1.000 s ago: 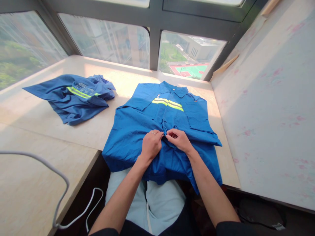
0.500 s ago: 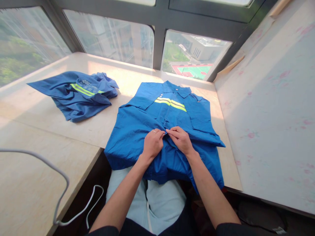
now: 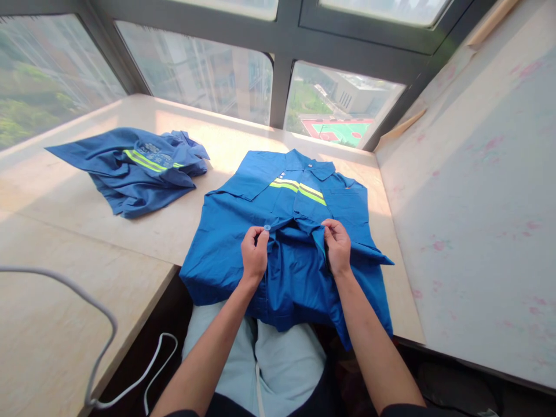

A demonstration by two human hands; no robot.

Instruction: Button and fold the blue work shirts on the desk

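A blue work shirt (image 3: 230,243) with a yellow-green reflective stripe lies face up on the pale window ledge (image 3: 65,208), its hem hanging over the edge toward my lap. My left hand (image 3: 254,255) pinches the left front edge just below a blue button (image 3: 267,227). My right hand (image 3: 337,246) pinches the right front edge. The two hands are apart, so the front is spread open below the chest stripe.
A second blue garment (image 3: 134,171) with a reflective stripe lies crumpled at the back left of the ledge. A white cable (image 3: 102,341) loops at the lower left. Windows run along the back; a pale board (image 3: 473,208) leans at the right.
My hands, pinched together at the shirt's middle, have moved apart, pulling the two front edges open. A button now shows by my left thumb.
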